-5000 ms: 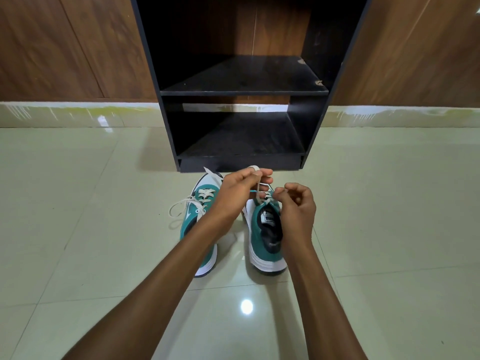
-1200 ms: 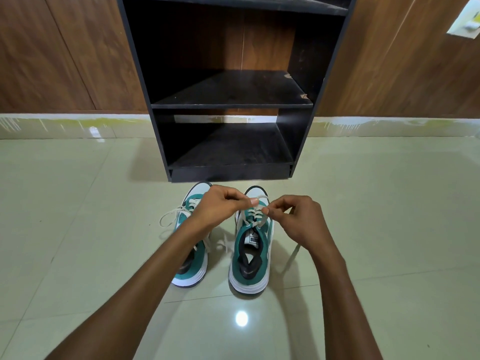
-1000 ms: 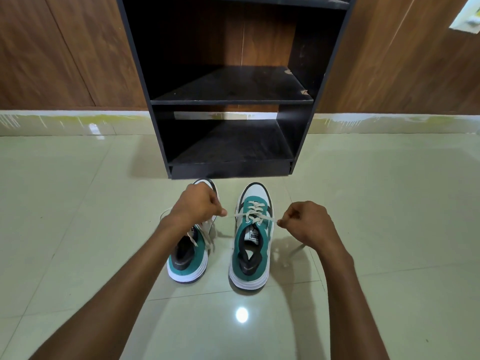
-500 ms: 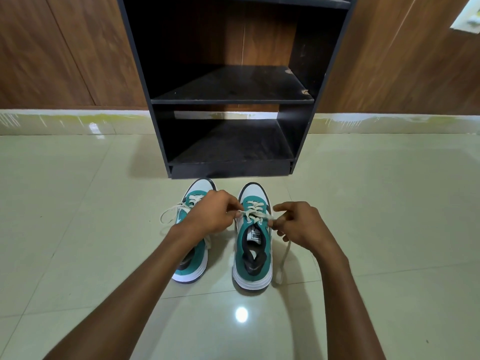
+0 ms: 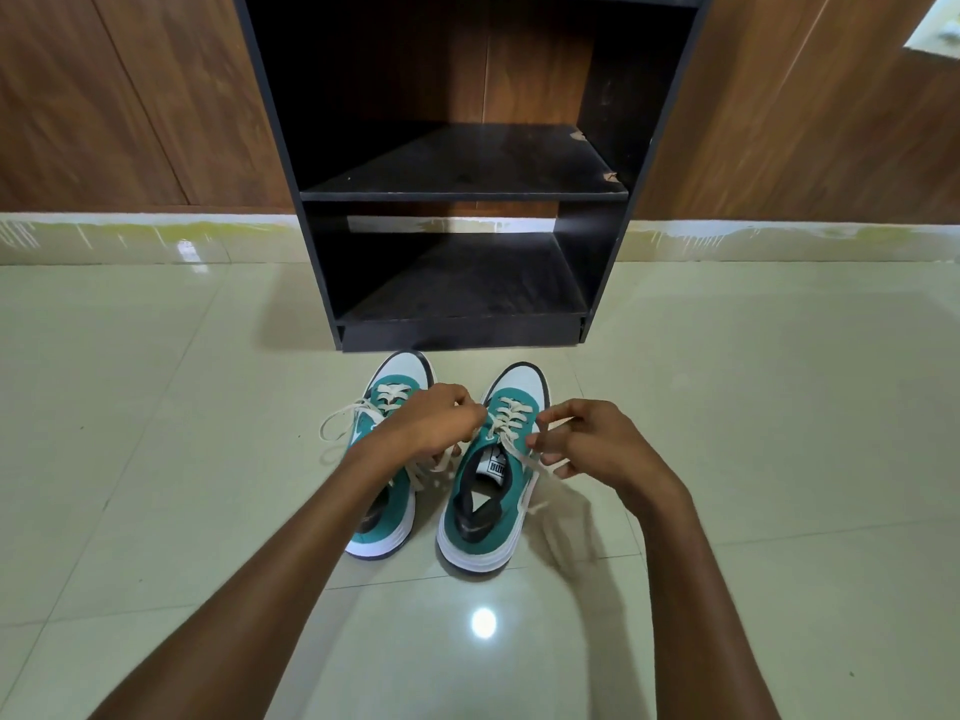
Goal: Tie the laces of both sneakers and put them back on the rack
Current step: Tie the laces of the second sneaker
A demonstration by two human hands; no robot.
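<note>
even, fairly bright indoor light falls from overhead, mirrored as a round white glare spot on the glossy floor tiles at lower centre. fainter reflections streak the skirting strip at centre left. soft shadows spread right of the right hand and left of the black rack, whose interior stays dim. an overexposed patch burns the upper right corner. wide-angle distortion bows the wall panels at both edges. focus is sharp throughout.
</note>
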